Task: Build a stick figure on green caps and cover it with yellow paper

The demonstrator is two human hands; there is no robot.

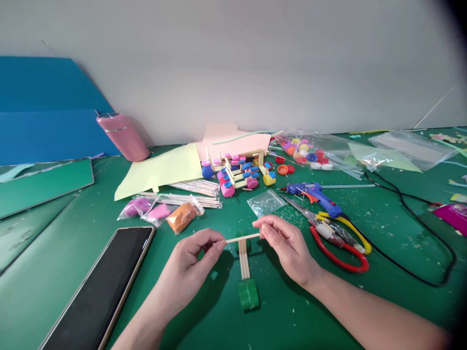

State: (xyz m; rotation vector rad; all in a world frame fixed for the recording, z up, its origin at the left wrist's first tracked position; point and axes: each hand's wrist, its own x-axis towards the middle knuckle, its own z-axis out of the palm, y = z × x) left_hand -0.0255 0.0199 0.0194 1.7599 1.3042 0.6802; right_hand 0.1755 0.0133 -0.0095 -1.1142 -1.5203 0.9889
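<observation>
A thin pale wooden stick (242,238) stretches level between my hands. My left hand (193,265) pinches its left end between thumb and fingers. At the right end, my right hand (288,248) has thumb and fingertips closed on the stick. Just beneath it on the table lies a bundle of similar sticks (244,265) placed side by side. The near end of that bundle meets a rounded green piece (248,294). A second green piece at the far end is partly hidden behind the held stick.
A phone (102,287) lies left of my hands. To the right are red-and-yellow-handled scissors (337,248) and a blue glue gun (314,194) with a black cord. Behind sit bagged clay (182,216), packed sticks (182,199), colourful small assemblies (241,175) and a pink tumbler (124,137).
</observation>
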